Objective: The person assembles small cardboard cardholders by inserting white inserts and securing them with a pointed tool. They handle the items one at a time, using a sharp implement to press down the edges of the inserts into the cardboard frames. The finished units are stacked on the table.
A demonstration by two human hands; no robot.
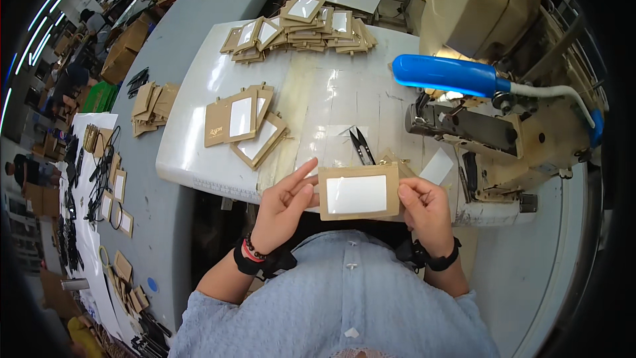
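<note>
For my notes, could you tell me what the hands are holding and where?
Both hands, left and right, hold one tan card holder with a clear window by its short side edges.

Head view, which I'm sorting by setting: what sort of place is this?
Likely a sewing workshop or small factory: an industrial sewing machine, stacks of tan card holders on the white table, and thread snips.

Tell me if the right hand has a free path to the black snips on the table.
Probably yes. The snips lie in the open just beyond the tan card, with bare table around them. But the right hand is holding that card with the left hand, so it must let go first.
</note>
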